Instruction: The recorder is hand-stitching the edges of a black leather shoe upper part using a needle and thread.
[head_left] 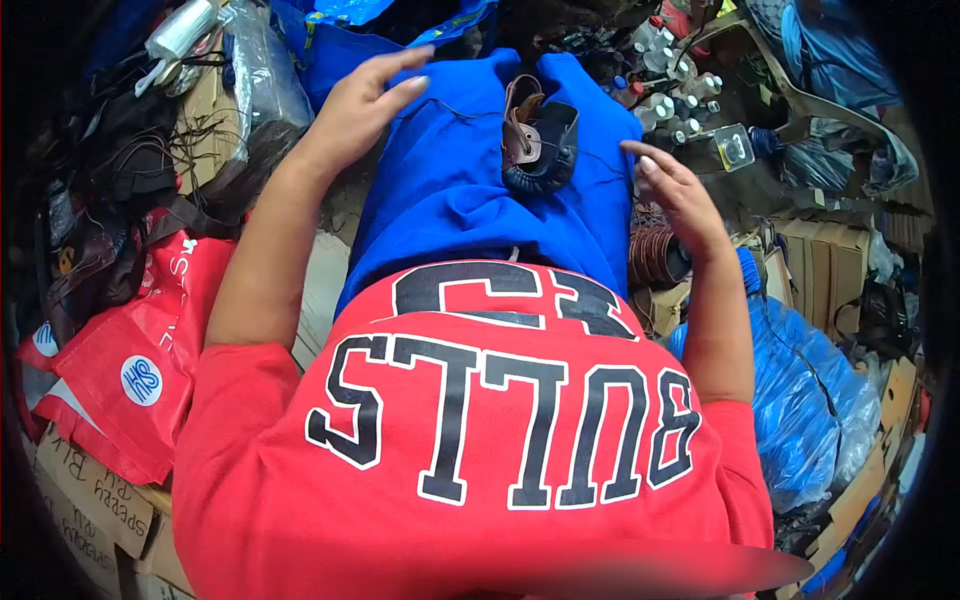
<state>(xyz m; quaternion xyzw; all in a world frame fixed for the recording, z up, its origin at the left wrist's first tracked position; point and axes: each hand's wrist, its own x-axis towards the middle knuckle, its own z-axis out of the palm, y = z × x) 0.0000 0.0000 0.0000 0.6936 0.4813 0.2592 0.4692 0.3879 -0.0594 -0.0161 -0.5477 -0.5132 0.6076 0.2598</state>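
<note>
A dark leather shoe upper point(545, 150) with a brown, eyeleted flap rests on my lap, over blue cloth point(450, 190). Thin dark thread point(460, 108) runs out from both sides of it. My left hand point(368, 100) is raised up and left of the shoe, thumb and forefinger showing, the other fingers hidden beneath; the thread leads to it. On the other side, my right hand point(680, 190) is bent inward by the cloth's edge, fingers partly curled where the second stretch of thread arrives. Neither hand touches the shoe.
At the upper right stand several small bottles point(665, 105) and a clear square container point(733, 147). A coil of brown strips point(655, 250) lies by my right forearm, above a blue plastic bag point(800, 400). Red bags point(140, 370) and cardboard point(95, 490) crowd the left.
</note>
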